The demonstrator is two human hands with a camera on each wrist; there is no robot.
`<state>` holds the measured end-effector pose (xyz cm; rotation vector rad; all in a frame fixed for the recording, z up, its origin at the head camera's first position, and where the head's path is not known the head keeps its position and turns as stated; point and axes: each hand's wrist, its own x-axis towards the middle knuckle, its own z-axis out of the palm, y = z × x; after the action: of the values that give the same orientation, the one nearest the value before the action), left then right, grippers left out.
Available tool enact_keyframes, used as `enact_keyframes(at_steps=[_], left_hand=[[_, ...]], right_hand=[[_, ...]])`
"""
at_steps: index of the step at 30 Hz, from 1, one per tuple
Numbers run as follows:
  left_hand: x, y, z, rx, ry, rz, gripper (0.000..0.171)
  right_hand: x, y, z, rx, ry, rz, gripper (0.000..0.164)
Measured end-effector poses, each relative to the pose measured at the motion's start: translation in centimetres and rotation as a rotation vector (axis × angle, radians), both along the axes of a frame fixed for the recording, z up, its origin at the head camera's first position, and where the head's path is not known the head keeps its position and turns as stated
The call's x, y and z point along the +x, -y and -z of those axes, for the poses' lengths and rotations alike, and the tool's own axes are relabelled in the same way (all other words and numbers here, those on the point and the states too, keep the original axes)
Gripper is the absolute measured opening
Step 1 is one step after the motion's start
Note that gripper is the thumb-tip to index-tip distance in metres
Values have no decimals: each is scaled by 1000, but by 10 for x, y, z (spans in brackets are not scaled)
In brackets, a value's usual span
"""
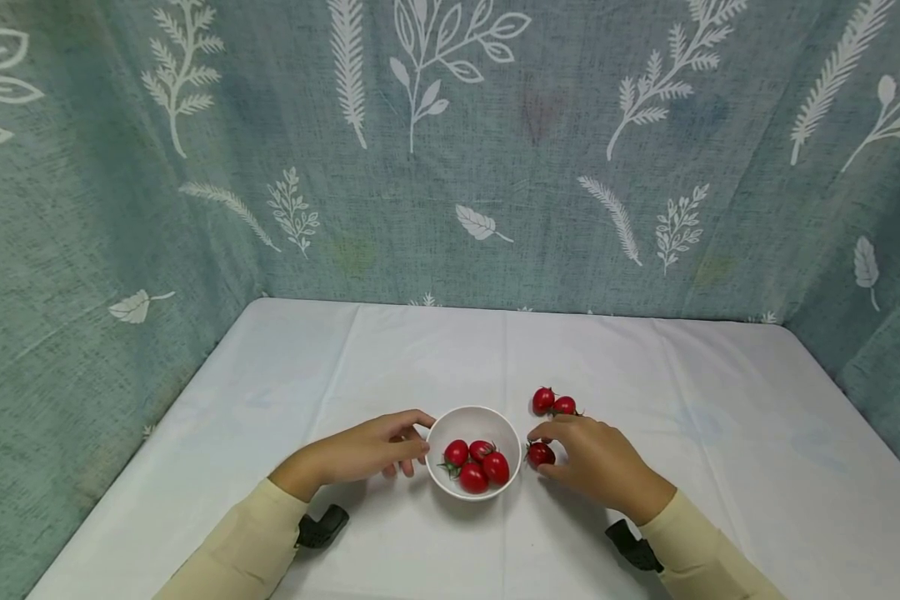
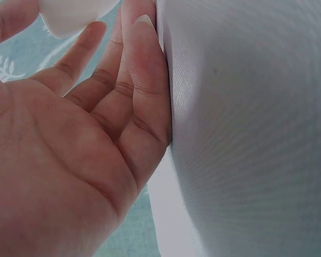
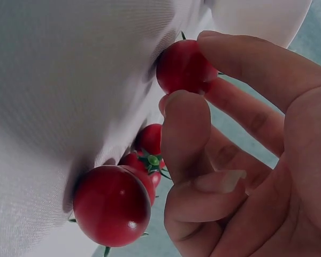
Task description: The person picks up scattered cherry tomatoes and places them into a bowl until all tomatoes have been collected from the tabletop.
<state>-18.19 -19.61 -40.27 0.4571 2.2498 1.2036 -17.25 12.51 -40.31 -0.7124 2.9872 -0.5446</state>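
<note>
A white bowl (image 1: pixel 474 410) with several red cherry tomatoes (image 1: pixel 473 477) in it stands in the middle, in the head view. At its left side is my left hand (image 1: pixel 371 450), thumb and forefinger spread against the wall of the bowl (image 2: pixel 69 13) and the other fingers low by the cloth. Just right of the bowl, my right hand (image 1: pixel 598 457) pinches a cherry tomato (image 3: pixel 184 67) between thumb and fingertips, close to the tabletop. More cherry tomatoes (image 3: pixel 112 206) lie beside that hand, partly hidden by it in the head view.
A white cloth (image 1: pixel 390 367) covers the table. Two loose cherry tomatoes (image 1: pixel 543 400) show beyond the right hand. A green curtain (image 1: pixel 435 208) with white leaf prints hangs behind and along the sides. Each wrist carries a black camera mount (image 1: pixel 322 527).
</note>
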Motion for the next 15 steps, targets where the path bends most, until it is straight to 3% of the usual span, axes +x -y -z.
enact_keyframes(at_steps=[15], left_hand=[[-1, 0, 1, 7, -2, 5, 39]], right_hand=[[0, 1, 1, 24, 2, -12, 32]])
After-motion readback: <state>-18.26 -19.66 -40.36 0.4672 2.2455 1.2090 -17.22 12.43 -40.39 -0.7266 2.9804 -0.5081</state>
